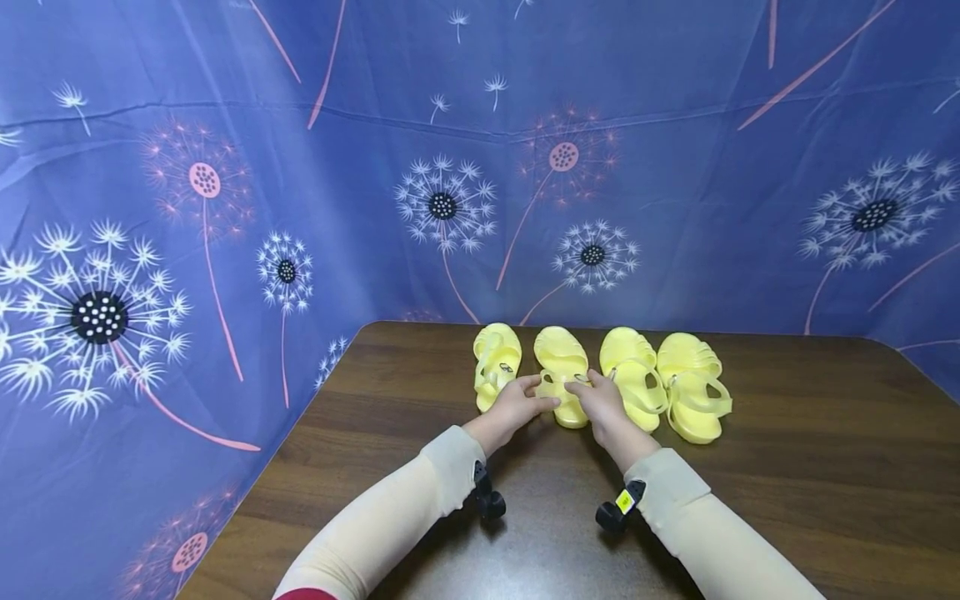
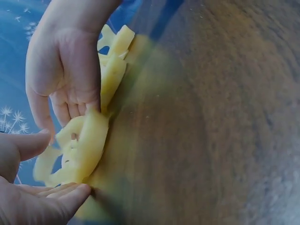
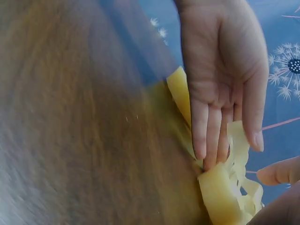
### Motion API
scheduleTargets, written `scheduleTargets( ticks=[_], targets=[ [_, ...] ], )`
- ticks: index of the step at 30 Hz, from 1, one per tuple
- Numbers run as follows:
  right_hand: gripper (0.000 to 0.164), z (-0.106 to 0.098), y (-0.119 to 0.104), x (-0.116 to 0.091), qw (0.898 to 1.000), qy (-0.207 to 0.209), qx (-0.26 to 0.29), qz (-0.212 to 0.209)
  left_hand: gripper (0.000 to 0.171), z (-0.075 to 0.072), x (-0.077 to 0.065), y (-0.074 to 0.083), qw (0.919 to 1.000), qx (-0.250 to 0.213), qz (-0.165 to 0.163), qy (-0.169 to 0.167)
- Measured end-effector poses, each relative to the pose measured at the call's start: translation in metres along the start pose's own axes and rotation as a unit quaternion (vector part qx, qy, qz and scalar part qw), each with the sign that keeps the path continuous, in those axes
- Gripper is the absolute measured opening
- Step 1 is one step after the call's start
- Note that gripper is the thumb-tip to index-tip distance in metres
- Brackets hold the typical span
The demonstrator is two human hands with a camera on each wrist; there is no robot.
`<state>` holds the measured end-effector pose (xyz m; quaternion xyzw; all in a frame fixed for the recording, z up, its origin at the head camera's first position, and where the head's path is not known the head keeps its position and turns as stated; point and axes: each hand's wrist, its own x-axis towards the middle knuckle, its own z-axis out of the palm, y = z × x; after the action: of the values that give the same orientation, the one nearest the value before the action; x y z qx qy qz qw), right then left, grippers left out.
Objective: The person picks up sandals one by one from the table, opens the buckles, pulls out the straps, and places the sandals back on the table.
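A yellow sandal (image 1: 558,350) with a heel strap lies toe-away on the brown table, between the two hands. From its left side, the left hand (image 1: 513,408) reaches in with thumb and fingers apart. On the opposite side the right hand (image 1: 606,408) has its fingertips at the strap. In the left wrist view, the left hand (image 2: 28,199) holds nearly straight fingers against the sandal's side (image 2: 96,145), while the right hand (image 2: 77,65) comes down beyond it. The right wrist view has the left hand (image 3: 222,70) with straight fingers, its tips at the sandal (image 3: 218,192).
Another yellow sandal (image 1: 487,343) lies left of the hands. Two more, a near one (image 1: 628,343) and a far-right one (image 1: 684,357), stand close together at the right. Behind the wooden table (image 1: 810,450) hangs a blue dandelion-print cloth (image 1: 690,208).
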<state>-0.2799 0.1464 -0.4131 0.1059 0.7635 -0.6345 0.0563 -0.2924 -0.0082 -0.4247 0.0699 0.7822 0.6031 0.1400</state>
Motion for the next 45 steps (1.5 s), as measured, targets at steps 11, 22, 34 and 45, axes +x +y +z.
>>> scheduleTargets(
  ticks=[11,22,34,45],
  targets=[
    [0.071,0.005,0.006,-0.003,1.000,-0.004,0.001,-0.003,0.062,0.002,0.001,-0.002,0.9938,-0.107,-0.028,-0.001],
    [0.068,0.003,0.006,-0.005,0.999,-0.006,0.036,0.010,0.060,0.000,-0.002,0.002,0.9895,-0.137,-0.042,-0.018],
    [0.069,0.005,0.009,-0.011,0.998,0.001,0.058,0.015,0.055,-0.002,-0.005,-0.004,0.9852,-0.163,-0.038,-0.037],
    [0.069,0.008,0.014,-0.017,0.998,0.014,0.064,0.010,0.052,-0.002,-0.011,-0.006,0.9850,-0.164,-0.036,-0.039]
  ],
)
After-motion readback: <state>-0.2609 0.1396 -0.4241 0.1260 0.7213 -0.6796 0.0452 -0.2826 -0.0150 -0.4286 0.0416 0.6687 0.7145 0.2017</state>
